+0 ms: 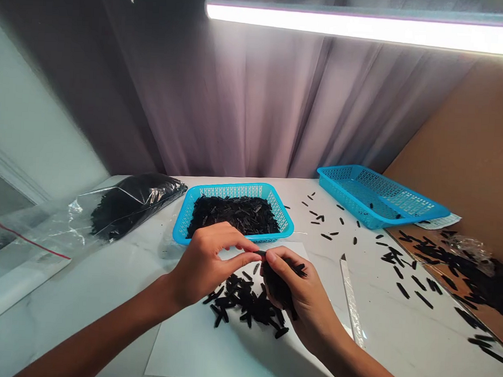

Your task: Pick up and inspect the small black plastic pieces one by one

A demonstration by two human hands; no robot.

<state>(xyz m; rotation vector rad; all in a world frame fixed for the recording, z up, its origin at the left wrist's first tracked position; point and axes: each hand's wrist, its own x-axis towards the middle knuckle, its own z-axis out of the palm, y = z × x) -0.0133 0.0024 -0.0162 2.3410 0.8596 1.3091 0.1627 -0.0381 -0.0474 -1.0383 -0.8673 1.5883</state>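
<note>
- Small matte black strip: thin, elongated, sits between my two hands. My left hand pinches one end, thumb and index together on it. My right thumb presses near the other end.
- Handling: looks light and fairly stiff, but too small to be sure. Likely to slip or flick away. Best held by the ends or flats between fingertips. Can't judge how fragile it is.
- Right hand: fingers curled, clamped on a clump of black strips held against the palm. A few ends stick out past my fingers.
- Below my hands: loose pile of black strips on a white paper sheet.
- Ahead: turquoise perforated plastic basket heaped with black pieces. Second turquoise basket to the right, a few dark pieces inside.
- Left: clear zip bag with red stripe, dark pieces packed at its far end.
- Right: narrow silvery strip, could be a blade or ruler, can't tell. Scattered black strips on the white marble-look table, more on a brown cardboard sheet.
</note>
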